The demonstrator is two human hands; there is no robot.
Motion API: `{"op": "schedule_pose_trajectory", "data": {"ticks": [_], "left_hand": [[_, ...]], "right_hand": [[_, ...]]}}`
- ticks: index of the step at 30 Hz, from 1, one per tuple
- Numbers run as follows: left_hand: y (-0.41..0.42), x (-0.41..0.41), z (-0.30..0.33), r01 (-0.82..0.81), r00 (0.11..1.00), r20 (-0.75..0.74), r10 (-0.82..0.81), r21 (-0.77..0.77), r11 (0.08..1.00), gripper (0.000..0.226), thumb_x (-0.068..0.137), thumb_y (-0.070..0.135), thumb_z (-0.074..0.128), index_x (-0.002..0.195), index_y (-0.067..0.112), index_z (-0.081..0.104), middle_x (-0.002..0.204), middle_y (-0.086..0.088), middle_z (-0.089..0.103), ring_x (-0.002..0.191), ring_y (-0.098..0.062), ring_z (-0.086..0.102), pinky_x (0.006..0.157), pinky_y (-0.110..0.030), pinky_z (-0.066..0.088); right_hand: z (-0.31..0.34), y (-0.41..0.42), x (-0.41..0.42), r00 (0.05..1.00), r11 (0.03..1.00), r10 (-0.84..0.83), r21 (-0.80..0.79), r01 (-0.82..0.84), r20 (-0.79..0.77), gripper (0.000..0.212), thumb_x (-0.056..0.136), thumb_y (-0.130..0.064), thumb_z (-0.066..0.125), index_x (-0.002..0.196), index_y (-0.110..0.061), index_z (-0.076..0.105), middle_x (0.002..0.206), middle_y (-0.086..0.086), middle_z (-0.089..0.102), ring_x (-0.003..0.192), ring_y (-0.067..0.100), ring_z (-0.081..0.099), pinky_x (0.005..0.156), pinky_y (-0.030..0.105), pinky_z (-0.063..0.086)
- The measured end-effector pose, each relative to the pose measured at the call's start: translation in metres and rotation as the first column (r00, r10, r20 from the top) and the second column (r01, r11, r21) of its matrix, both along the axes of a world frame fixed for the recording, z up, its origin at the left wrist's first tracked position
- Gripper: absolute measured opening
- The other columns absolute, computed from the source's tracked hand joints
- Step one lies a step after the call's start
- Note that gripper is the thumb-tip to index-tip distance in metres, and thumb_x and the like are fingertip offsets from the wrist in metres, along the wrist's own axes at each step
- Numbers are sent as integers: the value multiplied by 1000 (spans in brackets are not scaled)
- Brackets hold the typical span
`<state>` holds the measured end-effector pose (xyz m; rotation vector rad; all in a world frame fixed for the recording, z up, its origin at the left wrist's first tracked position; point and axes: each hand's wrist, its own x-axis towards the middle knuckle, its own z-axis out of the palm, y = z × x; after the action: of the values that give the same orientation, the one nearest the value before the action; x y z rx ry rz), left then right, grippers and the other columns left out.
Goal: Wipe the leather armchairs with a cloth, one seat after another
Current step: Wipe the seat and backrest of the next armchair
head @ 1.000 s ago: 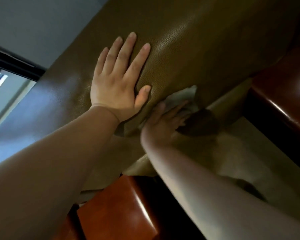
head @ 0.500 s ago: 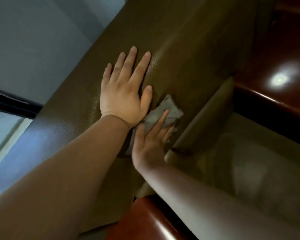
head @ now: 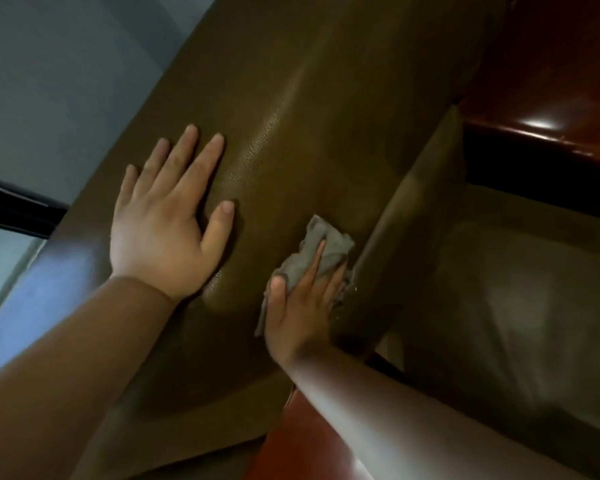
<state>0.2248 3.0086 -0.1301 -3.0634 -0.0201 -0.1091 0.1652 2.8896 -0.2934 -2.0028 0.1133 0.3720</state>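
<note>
An olive-brown leather armchair back [head: 326, 98] fills the centre of the frame, running from the top down to the lower left. Its seat cushion [head: 516, 323] lies in shadow at the right. A glossy reddish wooden armrest [head: 551, 98] crosses the upper right, and a second one [head: 302, 445] shows at the bottom centre. A grey wall [head: 66, 81] and a dark window frame [head: 14, 209] occupy the upper and middle left. The left hand [head: 167, 223] lies flat and spread on the backrest, left of centre, gripping nothing. The right hand [head: 302, 306], just right of centre, presses a crumpled grey cloth [head: 312, 254] against the lower backrest with straight fingers and the thumb over the cloth's edge, beside the crease where back meets seat.
</note>
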Motion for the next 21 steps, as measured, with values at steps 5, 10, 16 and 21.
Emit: {"op": "schedule_pose_trajectory", "data": {"ticks": [5,10,16,21], "left_hand": [[5,-3,-11,36,993,115,-31,-39,999,66,103,56,33,166,37,26,173,2,26,160,-29,22,127,-60,21],[9,-4,-13,59,987,152,-50,-55,997,64,104,54,34,165,36,29,172,2,29,159,-28,25,125,-59,25],[11,-7,-17,39,982,185,-22,-88,995,60,106,51,34,164,39,31,171,8,30,160,-21,24,128,-54,22],[16,-6,-15,86,976,211,-48,-174,981,59,107,52,27,161,34,40,169,7,35,159,-21,26,127,-54,23]], "right_hand": [[-48,-24,94,933,933,-356,28,358,-54,90,87,-77,2,164,-32,-10,173,14,-3,159,31,-7,126,59,6],[-29,9,8,974,976,-217,47,214,67,87,94,-77,1,164,-28,-14,173,15,-8,159,31,-10,128,54,1],[-35,4,23,978,979,-178,-80,187,105,89,93,-76,-6,166,-26,-2,171,22,-5,158,41,-10,127,56,-5],[41,33,44,907,919,-390,134,371,160,84,100,-67,17,166,-18,0,172,20,2,159,39,-3,128,55,1]]}}
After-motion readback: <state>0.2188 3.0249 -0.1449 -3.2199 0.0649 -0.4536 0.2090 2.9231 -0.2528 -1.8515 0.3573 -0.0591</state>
